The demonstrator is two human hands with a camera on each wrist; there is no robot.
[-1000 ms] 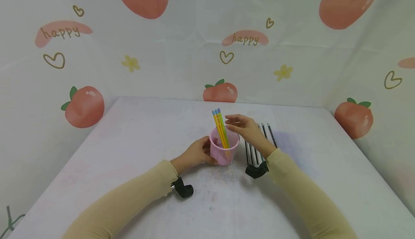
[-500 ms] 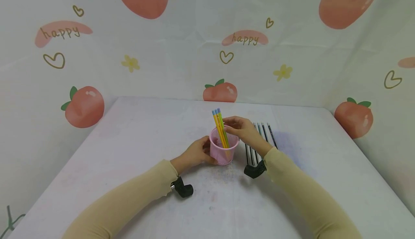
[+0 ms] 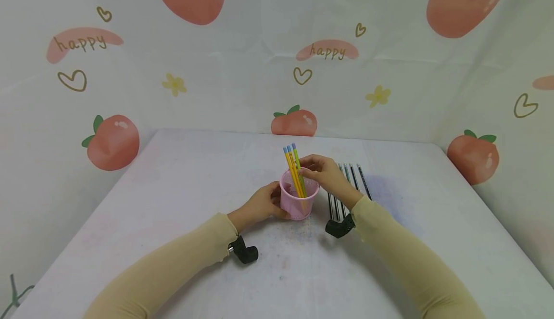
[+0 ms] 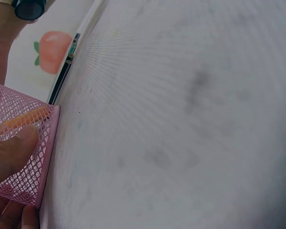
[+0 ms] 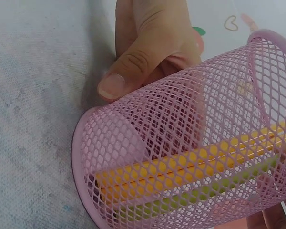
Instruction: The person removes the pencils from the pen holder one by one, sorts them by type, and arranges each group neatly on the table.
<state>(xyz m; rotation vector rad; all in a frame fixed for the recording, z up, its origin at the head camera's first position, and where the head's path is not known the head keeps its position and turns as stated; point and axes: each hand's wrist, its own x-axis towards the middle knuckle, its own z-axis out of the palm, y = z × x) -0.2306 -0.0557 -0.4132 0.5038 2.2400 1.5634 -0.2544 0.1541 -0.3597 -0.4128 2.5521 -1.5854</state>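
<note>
A pink mesh pencil cup (image 3: 297, 209) stands upright near the table's middle. My left hand (image 3: 259, 202) grips its left side low down; in the left wrist view the thumb (image 4: 12, 152) presses on the mesh. Two yellow pencils (image 3: 291, 164) and one green pencil (image 3: 296, 152) lean inside the cup, blue ends up. Over the cup's right rim, my right hand (image 3: 325, 172) pinches the green pencil between thumb and fingers, partly hiding it. Through the mesh in the right wrist view, the green pencil (image 5: 195, 198) lies beside the yellow pencils (image 5: 181, 167).
Several dark striped pencils (image 3: 363, 182) lie side by side on the white table (image 3: 277, 271), right of the cup and partly under the right forearm. Black wrist cameras (image 3: 339, 226) hang below both wrists. A printed cloth (image 3: 242, 93) stands behind the table.
My right hand has come down and left to the pencils and now pinches the green one. That pencil's top has shifted slightly up and right. The left hand stays on the cup.
</note>
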